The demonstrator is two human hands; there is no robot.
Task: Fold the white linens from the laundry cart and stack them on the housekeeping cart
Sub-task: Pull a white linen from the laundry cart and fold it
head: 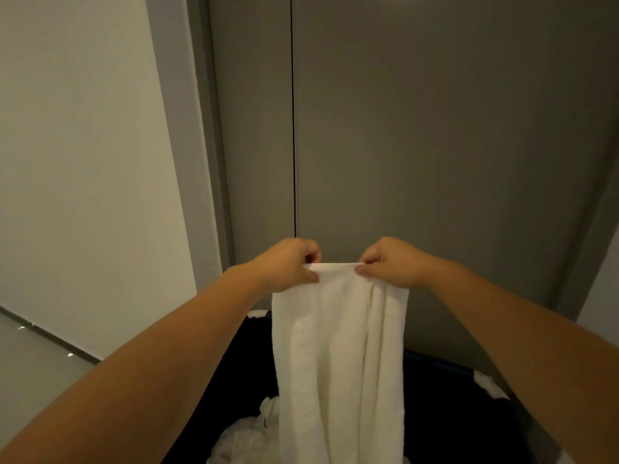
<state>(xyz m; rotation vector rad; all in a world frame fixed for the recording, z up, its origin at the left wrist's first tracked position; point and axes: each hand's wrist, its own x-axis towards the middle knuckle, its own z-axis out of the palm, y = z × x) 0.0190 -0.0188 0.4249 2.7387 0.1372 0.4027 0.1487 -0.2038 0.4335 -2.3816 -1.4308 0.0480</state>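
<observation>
A white towel [338, 356] hangs straight down in front of me in long vertical folds. My left hand [288, 264] pinches its top edge at the left corner, and my right hand [390, 262] pinches the same edge at the right, the two hands close together. The towel's lower end drops into the dark laundry cart [435, 396] below. More crumpled white linens [248, 440] lie inside the cart at the bottom of the view. The housekeeping cart is out of view.
Grey double doors [418, 128] with a dark centre seam stand directly ahead. A pale wall [83, 162] runs along the left, meeting a shiny floor [33, 363] at the lower left.
</observation>
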